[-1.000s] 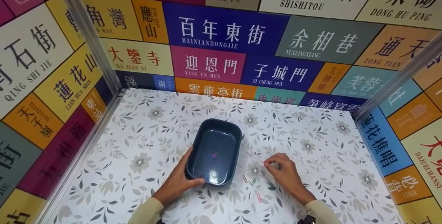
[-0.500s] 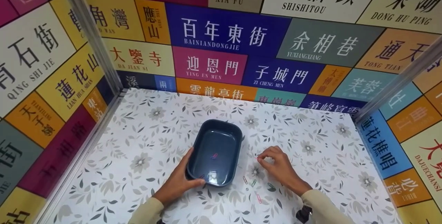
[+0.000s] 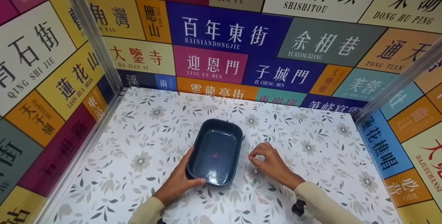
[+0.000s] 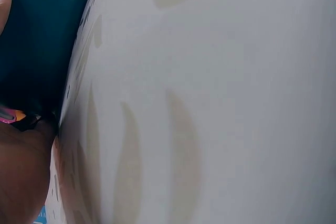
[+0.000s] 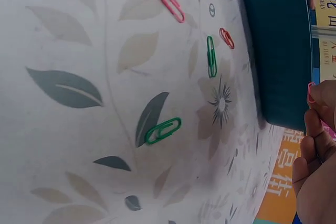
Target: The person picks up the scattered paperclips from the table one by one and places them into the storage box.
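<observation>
A dark blue rectangular dish (image 3: 215, 148) stands on the table. My left hand (image 3: 178, 179) grips its near left corner, thumb over the rim; the left wrist view catches part of that hand (image 4: 23, 166) beside the dish wall (image 4: 42, 35). Small red and purple paper clips (image 3: 214, 155) lie in the dish. Just right of the dish, my right hand (image 3: 271, 163) pinches a pink-red paper clip (image 5: 311, 93) between thumb and finger. On the table below it lie a red paper clip (image 5: 227, 38), a pink paper clip (image 5: 170, 3), a green paper clip (image 5: 211, 56) and another green paper clip (image 5: 163, 130).
A white tabletop (image 3: 138, 189) printed with grey leaves and flowers runs under everything. Colourful sign-covered panels (image 3: 228, 27) wall it in at the back, left and right, with clear strips (image 3: 397, 82) at the corners.
My right hand has moved left toward the dish, carrying the pinched paper clip. The left hand and the dish have stayed in place.
</observation>
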The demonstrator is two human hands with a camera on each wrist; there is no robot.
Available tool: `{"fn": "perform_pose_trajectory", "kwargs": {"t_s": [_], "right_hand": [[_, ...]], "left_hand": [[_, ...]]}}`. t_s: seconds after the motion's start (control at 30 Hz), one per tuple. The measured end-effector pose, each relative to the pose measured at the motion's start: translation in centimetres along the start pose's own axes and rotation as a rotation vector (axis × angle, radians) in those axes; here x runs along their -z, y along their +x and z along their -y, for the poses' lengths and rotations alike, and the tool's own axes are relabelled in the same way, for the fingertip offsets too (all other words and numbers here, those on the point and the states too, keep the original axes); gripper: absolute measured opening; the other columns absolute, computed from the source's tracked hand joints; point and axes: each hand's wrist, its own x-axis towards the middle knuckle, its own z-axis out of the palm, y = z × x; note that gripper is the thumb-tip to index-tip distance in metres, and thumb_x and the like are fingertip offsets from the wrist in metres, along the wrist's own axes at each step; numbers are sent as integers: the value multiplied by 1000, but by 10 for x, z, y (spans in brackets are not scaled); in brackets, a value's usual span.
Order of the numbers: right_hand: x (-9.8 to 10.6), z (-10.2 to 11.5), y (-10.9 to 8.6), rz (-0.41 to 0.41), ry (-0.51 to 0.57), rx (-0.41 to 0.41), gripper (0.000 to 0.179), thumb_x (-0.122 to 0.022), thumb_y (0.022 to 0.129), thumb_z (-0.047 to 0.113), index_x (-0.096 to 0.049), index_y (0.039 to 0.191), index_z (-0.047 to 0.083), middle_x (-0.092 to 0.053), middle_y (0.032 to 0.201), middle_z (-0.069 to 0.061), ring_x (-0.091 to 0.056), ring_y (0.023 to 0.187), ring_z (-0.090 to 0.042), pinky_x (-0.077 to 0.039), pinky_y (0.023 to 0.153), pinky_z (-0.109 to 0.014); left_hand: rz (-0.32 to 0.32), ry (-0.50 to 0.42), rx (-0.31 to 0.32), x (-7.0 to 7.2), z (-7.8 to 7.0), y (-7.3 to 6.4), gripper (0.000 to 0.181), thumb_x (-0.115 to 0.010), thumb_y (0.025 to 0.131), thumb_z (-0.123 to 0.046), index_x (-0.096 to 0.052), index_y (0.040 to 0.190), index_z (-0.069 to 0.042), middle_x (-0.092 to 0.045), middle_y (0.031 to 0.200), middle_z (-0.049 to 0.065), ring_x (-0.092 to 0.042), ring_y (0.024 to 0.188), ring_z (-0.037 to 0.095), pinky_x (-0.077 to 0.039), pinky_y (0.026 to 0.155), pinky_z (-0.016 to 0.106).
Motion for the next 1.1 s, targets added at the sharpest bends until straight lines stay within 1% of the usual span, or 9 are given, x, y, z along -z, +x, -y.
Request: {"fn": "perform_pose_trajectory", "kwargs": {"t_s": [0.17, 0.23, 0.33, 0.4, 0.5, 0.7, 0.77, 0.93, 1.1], "right_hand": [[-3, 5, 9, 21, -6, 14, 12, -85, 93, 0, -84, 92, 12, -70, 91, 3, -59, 92, -18, -53, 81, -35], [-4, 7, 12, 34, 7, 2, 13, -85, 94, 1, -84, 93, 14, -70, 92, 4, -59, 93, -19, -54, 81, -37], [-5, 9, 15, 51, 19, -23, 13, -85, 94, 3, -84, 92, 16, -70, 93, 5, -59, 94, -20, -53, 83, -38], [-6, 11, 18, 59, 23, -35, 11, -85, 95, 4, -84, 90, 14, -71, 93, 5, -59, 95, -19, -52, 85, -37], [-6, 13, 22, 62, 17, -24, 10, -85, 96, 5, -83, 89, 12, -71, 93, 5, -58, 95, -18, -52, 85, -36], [-6, 17, 34, 56, -4, 29, 8, -86, 94, 3, -83, 89, 9, -70, 91, 2, -59, 94, -19, -52, 83, -37], [-6, 19, 38, 72, -18, 39, 5, -86, 94, 5, -84, 90, 8, -70, 91, 2, -59, 95, -19, -53, 83, -38], [-7, 23, 46, 141, -30, 19, 5, -84, 98, 9, -85, 94, 7, -72, 94, 1, -60, 98, -19, -54, 87, -40], [-11, 26, 53, 181, -36, 2, 6, -83, 99, 12, -86, 95, 9, -73, 96, 1, -61, 99, -20, -54, 88, -41]], "left_hand": [[-6, 12, -6, 0, 1, 1, 127, -97, 85, -36, -14, 179, -22, -16, 184, 2, -18, 168, 35, -14, 134, 62], [-7, 15, -8, 0, 1, 2, 126, -97, 86, -36, -14, 179, -21, -16, 184, 4, -17, 168, 36, -15, 134, 62], [-2, 13, -4, -1, 0, 2, 125, -97, 86, -35, -14, 179, -23, -16, 184, 5, -16, 168, 35, -14, 134, 62], [2, 7, -4, -1, -1, 1, 124, -96, 87, -35, -14, 179, -24, -15, 185, 5, -15, 169, 35, -13, 135, 61], [1, 2, -12, -1, -1, 1, 124, -97, 86, -33, -15, 179, -24, -16, 184, 6, -16, 169, 35, -13, 135, 60], [-9, -6, -20, -1, -1, 1, 125, -98, 85, -31, -16, 179, -23, -18, 184, 4, -17, 168, 34, -13, 135, 61], [-12, -5, -20, -1, -1, 0, 125, -98, 84, -32, -17, 179, -25, -18, 184, 4, -17, 168, 34, -13, 134, 61], [-18, -14, -21, -1, 0, 0, 126, -99, 83, -31, -17, 179, -27, -19, 184, 4, -18, 168, 35, -13, 134, 62], [-14, -11, -22, -1, 2, 1, 126, -98, 84, -31, -16, 179, -23, -18, 184, 5, -17, 168, 35, -13, 134, 61]]}}
